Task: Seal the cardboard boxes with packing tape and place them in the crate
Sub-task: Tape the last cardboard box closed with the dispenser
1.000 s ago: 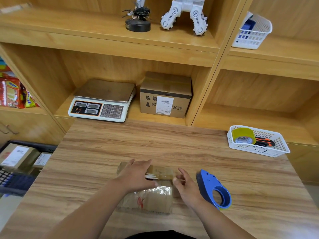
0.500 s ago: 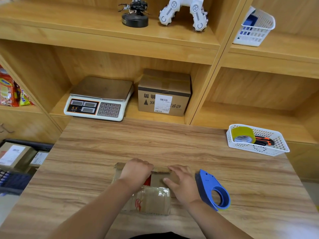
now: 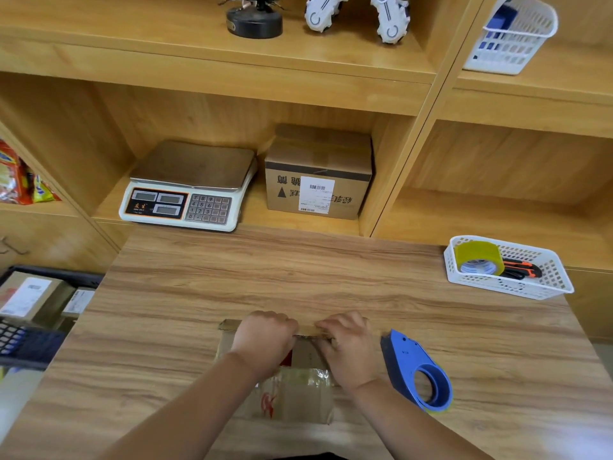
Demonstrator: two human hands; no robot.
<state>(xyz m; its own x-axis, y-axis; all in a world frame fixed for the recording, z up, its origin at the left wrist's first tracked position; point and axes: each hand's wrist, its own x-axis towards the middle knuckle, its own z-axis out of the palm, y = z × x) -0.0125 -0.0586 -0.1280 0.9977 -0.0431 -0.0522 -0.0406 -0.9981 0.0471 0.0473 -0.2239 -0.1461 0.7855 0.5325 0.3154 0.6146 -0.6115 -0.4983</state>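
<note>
A small cardboard box (image 3: 298, 396) with shiny tape on its near part lies on the wooden table (image 3: 298, 277), close to the front edge. My left hand (image 3: 262, 343) and my right hand (image 3: 348, 350) sit side by side on its far flap (image 3: 229, 325), fingers curled over the flap's edge. A blue tape dispenser (image 3: 418, 370) lies on the table just right of my right hand. The dark crate (image 3: 49, 272) stands low at the left, with labelled boxes (image 3: 30, 297) inside.
A white basket (image 3: 510, 287) with a tape roll (image 3: 477, 258) and orange-handled cutters stands at the table's right back. On the shelf behind are a scale (image 3: 185, 187) and a labelled carton (image 3: 315, 174). Snack packets fill the left shelf.
Both hands moved forward over the box's far flap and curled their fingers round its edge; earlier they lay flatter on the box top. The dispenser has not moved.
</note>
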